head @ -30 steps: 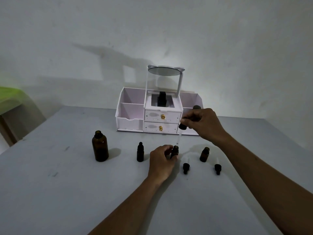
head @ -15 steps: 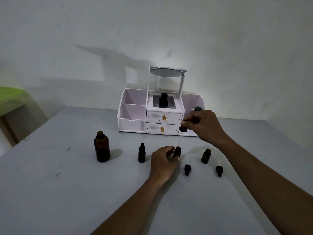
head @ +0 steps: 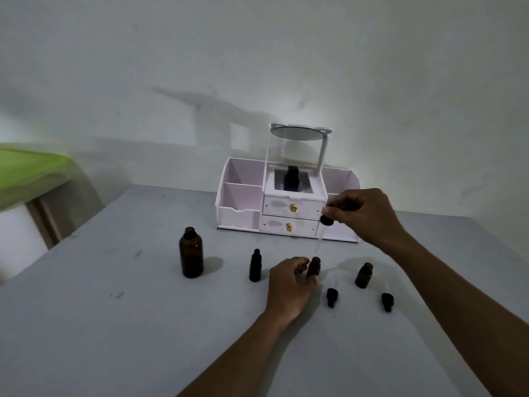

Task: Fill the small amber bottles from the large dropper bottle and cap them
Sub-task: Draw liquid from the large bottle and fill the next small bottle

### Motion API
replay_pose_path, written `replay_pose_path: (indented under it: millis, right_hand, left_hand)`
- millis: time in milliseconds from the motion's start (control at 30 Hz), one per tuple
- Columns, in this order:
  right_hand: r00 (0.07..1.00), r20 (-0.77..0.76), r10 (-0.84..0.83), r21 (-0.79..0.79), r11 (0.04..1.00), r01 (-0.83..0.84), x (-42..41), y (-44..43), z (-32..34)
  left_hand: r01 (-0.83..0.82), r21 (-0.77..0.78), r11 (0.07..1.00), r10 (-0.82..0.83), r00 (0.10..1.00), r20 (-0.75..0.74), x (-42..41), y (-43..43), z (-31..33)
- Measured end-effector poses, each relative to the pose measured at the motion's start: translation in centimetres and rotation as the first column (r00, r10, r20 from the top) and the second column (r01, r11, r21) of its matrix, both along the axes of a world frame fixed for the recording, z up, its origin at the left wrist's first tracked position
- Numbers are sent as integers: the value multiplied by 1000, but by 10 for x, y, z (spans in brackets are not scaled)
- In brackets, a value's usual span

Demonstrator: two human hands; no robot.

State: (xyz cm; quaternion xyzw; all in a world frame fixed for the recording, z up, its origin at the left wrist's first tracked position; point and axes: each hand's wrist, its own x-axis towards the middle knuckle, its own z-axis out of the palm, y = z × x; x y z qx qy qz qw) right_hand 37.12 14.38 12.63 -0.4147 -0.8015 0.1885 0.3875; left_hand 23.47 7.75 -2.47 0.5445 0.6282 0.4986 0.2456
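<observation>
Three small bottles on the bench (head: 114,339): one capped (head: 255,266), one open in my left hand, one open off to the right (head: 364,275).
Large dropper bottle (head: 191,252): one, uncapped, standing well left of the small ones.
Loose dropper caps: two, lying on the bench, one (head: 332,297) just right of my left hand and one (head: 387,301) further right.
Left hand (head: 289,290) grip: closed around the middle small bottle (head: 313,267), steadying it upright.
Right hand (head: 363,216) grip: pinching the big dropper (head: 326,219) by its dark collar, glass pipette (head: 318,242) angled down with its tip just above the bottle mouth.
Step, I reckon: about to squeeze liquid in; can't tell how much is in the pipette.
What could go wrong: mouth is tiny and the pipette is tilted, so a slightly off tip drips down the outside or onto my fingers.
Also: pressing the glass tip on the rim could tip the bottle if my hold slackens.
Background: white organiser (head: 286,202) with a mirror (head: 299,133) at the back, well clear.
</observation>
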Motion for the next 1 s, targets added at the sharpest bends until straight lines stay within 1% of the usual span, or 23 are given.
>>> replay_pose_path:
  millis: [133,200,300,400,533,633,800,1000]
  right_hand:
    - [986,-159,46,22,999,-43,-10,-8,27]
    - [970,-232,69,48,997,-60,-21,-14,39]
    - [936,-320,146,65,989,-132,-47,-22,49]
    - [901,-363,237,41,970,-239,-81,-30,47]
    - [888,-334,315,36,946,-322,-127,-42,37]
    - [887,-310,342,30,936,-350,-156,-47,27]
    - [904,-274,329,12,941,-339,-187,-43,15]
    - [918,-235,319,1,945,-328,-199,-38,13]
  left_hand:
    - [47,-12,999,-46,996,78,-12,-27,-1]
    - [37,-17,999,-35,994,104,-25,-45,0]
    - [-17,-26,1000,21,990,136,-54,-71,3]
    - [-143,1,990,141,977,162,-94,-96,7]
    - [-381,37,924,367,910,194,-150,-115,6]
    - [-461,39,886,445,872,204,-179,-112,4]
    - [-446,58,893,427,881,203,-196,-94,6]
    - [-412,72,908,395,901,180,-197,-79,6]
